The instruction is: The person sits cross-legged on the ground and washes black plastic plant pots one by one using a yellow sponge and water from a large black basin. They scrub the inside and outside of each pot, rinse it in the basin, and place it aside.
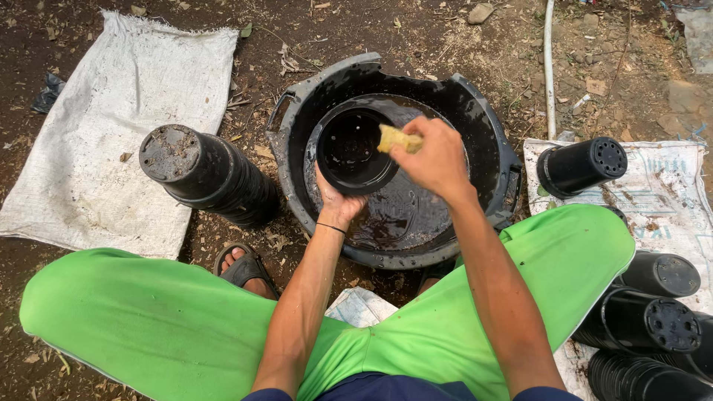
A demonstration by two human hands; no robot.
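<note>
You're mid-scrub: one pot in hand, stacks on both sides.
Black plastic pot, frame centre, tilted mouth-up over the wet black tub; left hand cups it from below, right hand pinches a yellow sponge at the rim. Muddy nested stack left; smoother, cleaner-looking pots on woven sack right; can't tell how many are left.
</note>
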